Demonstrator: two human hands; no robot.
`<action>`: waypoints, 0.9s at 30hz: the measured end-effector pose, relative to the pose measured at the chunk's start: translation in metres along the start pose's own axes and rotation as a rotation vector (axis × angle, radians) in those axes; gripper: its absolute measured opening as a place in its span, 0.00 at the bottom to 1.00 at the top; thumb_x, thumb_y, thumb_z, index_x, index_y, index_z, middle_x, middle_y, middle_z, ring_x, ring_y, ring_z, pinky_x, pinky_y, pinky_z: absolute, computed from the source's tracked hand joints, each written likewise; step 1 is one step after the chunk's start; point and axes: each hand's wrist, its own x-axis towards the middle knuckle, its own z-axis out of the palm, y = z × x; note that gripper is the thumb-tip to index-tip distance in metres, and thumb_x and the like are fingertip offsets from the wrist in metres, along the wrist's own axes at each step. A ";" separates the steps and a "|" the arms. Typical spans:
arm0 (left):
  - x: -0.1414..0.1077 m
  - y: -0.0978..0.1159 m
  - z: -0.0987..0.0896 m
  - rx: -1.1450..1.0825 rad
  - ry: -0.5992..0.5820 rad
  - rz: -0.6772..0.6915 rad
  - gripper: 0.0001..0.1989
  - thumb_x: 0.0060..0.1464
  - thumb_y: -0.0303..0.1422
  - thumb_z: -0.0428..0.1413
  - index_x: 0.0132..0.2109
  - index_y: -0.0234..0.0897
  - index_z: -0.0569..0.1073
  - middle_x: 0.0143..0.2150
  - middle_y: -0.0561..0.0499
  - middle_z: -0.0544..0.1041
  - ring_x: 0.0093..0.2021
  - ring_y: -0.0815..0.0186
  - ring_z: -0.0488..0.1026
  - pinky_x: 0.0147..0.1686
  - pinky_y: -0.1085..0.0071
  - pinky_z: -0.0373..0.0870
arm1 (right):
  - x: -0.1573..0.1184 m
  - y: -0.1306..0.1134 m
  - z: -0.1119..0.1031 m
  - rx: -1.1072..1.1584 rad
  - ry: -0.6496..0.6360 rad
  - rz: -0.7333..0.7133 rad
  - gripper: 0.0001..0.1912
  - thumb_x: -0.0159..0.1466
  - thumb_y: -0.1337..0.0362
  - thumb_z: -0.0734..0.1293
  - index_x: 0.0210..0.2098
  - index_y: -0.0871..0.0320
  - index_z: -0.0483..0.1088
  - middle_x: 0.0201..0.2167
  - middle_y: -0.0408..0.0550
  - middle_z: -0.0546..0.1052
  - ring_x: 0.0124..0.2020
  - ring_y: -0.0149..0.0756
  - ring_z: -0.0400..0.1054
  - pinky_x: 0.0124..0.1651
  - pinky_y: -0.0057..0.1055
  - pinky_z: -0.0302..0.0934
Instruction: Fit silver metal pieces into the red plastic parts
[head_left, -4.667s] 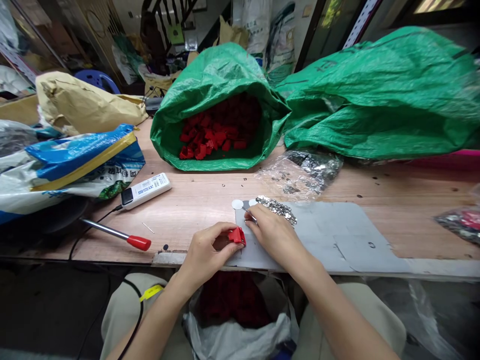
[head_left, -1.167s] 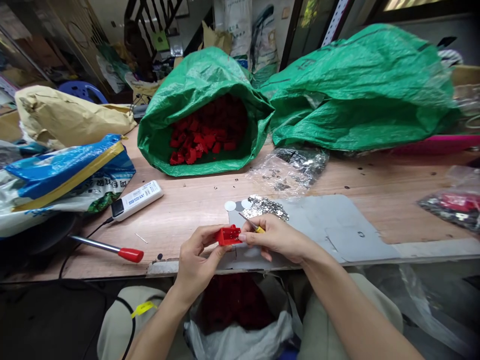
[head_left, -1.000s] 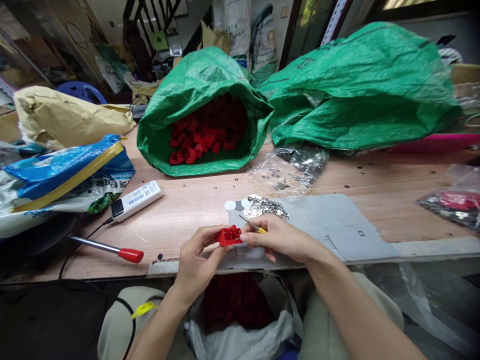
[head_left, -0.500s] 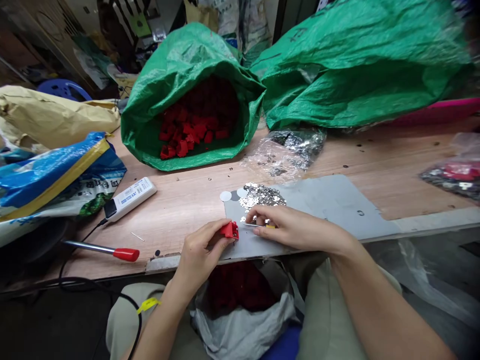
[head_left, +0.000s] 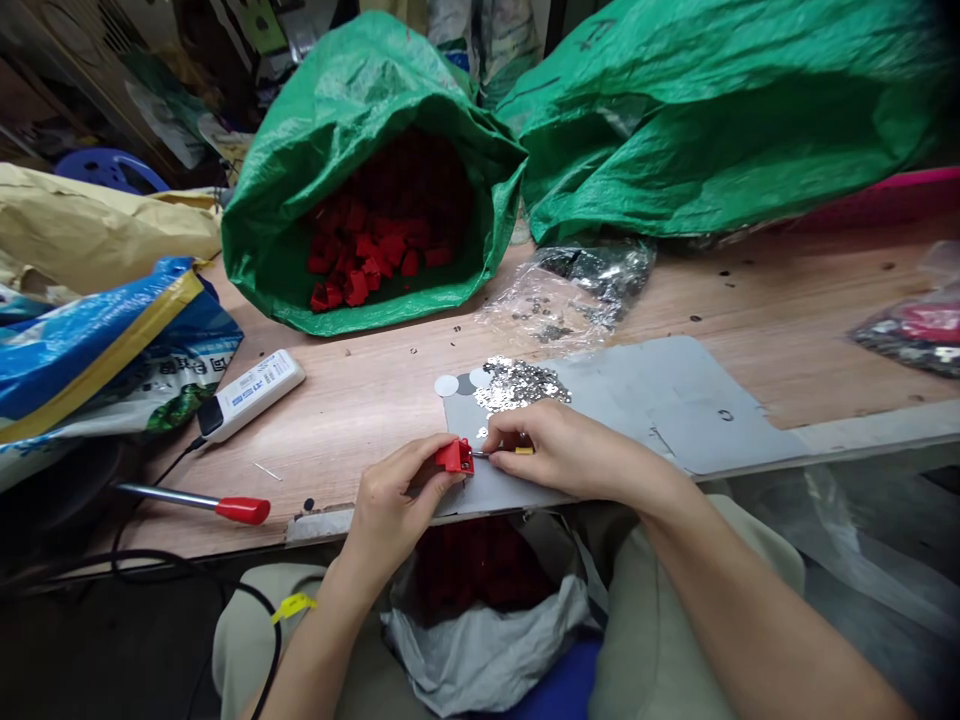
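Between the thumb and fingers of my left hand [head_left: 401, 492] is a small red plastic housing [head_left: 454, 456], its open side facing right. My right hand [head_left: 546, 448] pinches a thin metal tool with a yellow handle [head_left: 524, 451]; its exact kind is hard to make out. The tool's tip reaches the open side of the housing; whether it is inside I cannot tell. Just beyond my right hand lies a pile of small shiny metal pieces [head_left: 525, 384] on a grey sheet [head_left: 622, 385].
A green sack [head_left: 300, 200] of red housings lies open at the back. Beside it are another green sack [head_left: 720, 130] and a clear plastic bag [head_left: 555, 300] of metal pieces. At left are a white device [head_left: 255, 395] and a red-tipped lever [head_left: 244, 510]. A pale bag [head_left: 487, 655] hangs below the table edge.
My right hand has moved left, bringing the tool's tip to the red housing. My left hand still holds the housing. The camera view has shifted slightly.
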 end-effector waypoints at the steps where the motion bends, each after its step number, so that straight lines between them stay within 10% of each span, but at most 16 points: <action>1: 0.000 0.001 0.000 0.002 -0.004 -0.002 0.16 0.60 0.30 0.59 0.55 0.44 0.74 0.50 0.50 0.81 0.47 0.64 0.80 0.49 0.70 0.78 | 0.000 0.000 0.000 -0.003 0.004 0.004 0.07 0.59 0.74 0.65 0.31 0.58 0.74 0.26 0.41 0.75 0.28 0.30 0.67 0.31 0.24 0.53; 27: 0.004 0.004 -0.006 0.071 -0.030 0.045 0.16 0.60 0.29 0.59 0.55 0.42 0.75 0.49 0.48 0.82 0.46 0.62 0.80 0.48 0.69 0.78 | 0.005 -0.006 0.008 -0.029 0.028 0.042 0.07 0.58 0.74 0.65 0.25 0.59 0.71 0.23 0.42 0.73 0.26 0.30 0.63 0.29 0.25 0.49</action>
